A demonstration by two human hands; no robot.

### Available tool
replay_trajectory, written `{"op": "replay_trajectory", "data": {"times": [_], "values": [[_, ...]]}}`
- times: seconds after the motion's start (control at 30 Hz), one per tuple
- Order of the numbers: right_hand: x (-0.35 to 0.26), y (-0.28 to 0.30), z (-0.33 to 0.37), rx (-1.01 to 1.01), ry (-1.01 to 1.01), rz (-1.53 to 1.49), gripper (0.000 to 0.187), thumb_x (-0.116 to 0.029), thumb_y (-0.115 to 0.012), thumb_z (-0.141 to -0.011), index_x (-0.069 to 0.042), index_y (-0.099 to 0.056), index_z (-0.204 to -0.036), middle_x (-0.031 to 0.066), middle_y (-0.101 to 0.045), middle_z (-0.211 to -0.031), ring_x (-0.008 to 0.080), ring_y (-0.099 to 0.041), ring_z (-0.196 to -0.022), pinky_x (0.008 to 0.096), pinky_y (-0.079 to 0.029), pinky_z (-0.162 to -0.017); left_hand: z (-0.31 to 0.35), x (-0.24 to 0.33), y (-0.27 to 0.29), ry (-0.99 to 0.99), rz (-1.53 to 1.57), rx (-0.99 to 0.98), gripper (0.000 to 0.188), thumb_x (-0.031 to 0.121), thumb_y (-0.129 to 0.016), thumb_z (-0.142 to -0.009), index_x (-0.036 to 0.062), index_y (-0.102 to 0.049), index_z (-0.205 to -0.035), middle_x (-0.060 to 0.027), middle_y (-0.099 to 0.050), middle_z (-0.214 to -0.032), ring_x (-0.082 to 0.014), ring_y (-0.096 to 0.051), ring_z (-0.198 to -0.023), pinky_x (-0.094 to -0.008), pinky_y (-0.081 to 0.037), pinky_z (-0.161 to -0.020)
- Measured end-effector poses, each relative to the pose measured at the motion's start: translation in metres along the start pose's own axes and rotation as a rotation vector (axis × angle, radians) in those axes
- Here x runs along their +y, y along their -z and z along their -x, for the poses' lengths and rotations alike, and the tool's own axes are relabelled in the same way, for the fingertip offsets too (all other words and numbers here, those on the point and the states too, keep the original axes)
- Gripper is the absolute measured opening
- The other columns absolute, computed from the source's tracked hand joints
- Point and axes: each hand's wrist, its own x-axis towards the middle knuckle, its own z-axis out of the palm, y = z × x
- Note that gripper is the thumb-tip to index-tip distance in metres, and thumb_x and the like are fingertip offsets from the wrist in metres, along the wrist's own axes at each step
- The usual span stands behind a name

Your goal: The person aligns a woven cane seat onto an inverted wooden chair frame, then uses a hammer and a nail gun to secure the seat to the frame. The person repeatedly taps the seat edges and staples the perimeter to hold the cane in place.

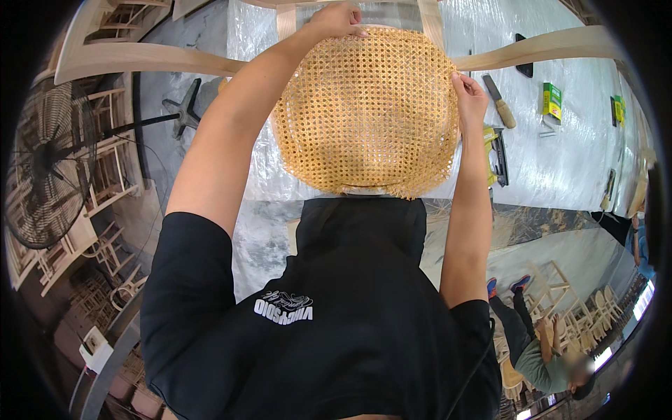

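Note:
A sheet of woven cane webbing [367,115], honey-coloured with small holes, covers a rounded chair seat in front of me. Its edge looks ragged near the bottom right. My left hand [338,19] is at the far edge, fingers curled and thumb against the cane. At the right edge, my right hand [472,98] pinches the webbing's rim between thumb and fingers. Pale wooden chair parts [161,59] stretch out left and right beyond the seat. The rim under the cane is mostly hidden.
Plastic film covers the worktable [581,161]. Right of my hand lie a wooden-handled blade [500,102], a green-and-yellow box [551,102] and a yellow-green tool [500,157], partly behind my forearm. A black fan [49,154] stands left. Another person [542,360] is among chair frames at lower right.

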Motion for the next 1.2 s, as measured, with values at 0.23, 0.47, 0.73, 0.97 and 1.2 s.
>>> {"op": "replay_trajectory", "data": {"times": [0.23,0.47,0.73,0.97,1.2], "values": [[0.001,-0.003,0.001,0.031,0.014,-0.099,0.022,-0.011,-0.082,-0.088,0.004,-0.075,-0.102,0.0066,-0.074,-0.094,0.0096,-0.065,-0.083,0.0223,-0.052,-0.076,-0.003,0.002,0.005,-0.013,0.098,-0.034,0.046,0.043,-0.09,-0.069,0.0042,-0.072,-0.085,-0.0134,-0.073,-0.075,-0.026,-0.07,-0.068,-0.0411,-0.055,-0.065],[0.004,0.001,-0.001,0.052,-0.002,-0.024,0.025,-0.013,-0.083,-0.087,0.004,-0.076,-0.104,0.0061,-0.074,-0.092,0.0099,-0.065,-0.082,0.0222,-0.052,-0.075,-0.001,0.007,0.004,-0.055,0.07,0.058,0.044,0.042,-0.09,-0.068,0.0038,-0.073,-0.081,-0.0133,-0.072,-0.069,-0.0244,-0.068,-0.06,-0.04,-0.054,-0.061],[0.0,0.0,0.002,0.063,-0.023,-0.055,0.027,-0.014,-0.083,-0.087,0.006,-0.075,-0.103,0.0072,-0.074,-0.093,0.0093,-0.064,-0.08,0.0214,-0.051,-0.072,-0.002,0.005,0.011,-0.021,0.147,-0.048,0.047,0.04,-0.092,-0.067,0.0003,-0.072,-0.082,-0.0146,-0.072,-0.07,-0.0229,-0.069,-0.059,-0.0405,-0.055,-0.06],[-0.002,-0.002,0.004,0.064,-0.015,-0.022,0.027,-0.017,-0.083,-0.087,0.004,-0.076,-0.102,0.004,-0.073,-0.088,0.0065,-0.06,-0.074,0.0203,-0.046,-0.066,-0.002,0.007,0.01,0.038,0.159,-0.061,0.046,0.036,-0.093,-0.068,0.001,-0.072,-0.09,-0.015,-0.073,-0.078,-0.0266,-0.07,-0.068,-0.0412,-0.056,-0.064],[-0.004,-0.001,0.003,0.074,-0.022,-0.004,0.029,-0.018,-0.083,-0.088,0.004,-0.075,-0.104,0.0033,-0.072,-0.086,0.0053,-0.057,-0.071,0.0201,-0.044,-0.064,-0.001,0.008,0.008,0.011,0.038,0.038,0.045,0.035,-0.092,-0.069,0.0041,-0.072,-0.095,-0.0167,-0.075,-0.091,-0.0307,-0.072,-0.086,-0.0435,-0.056,-0.078]]}}
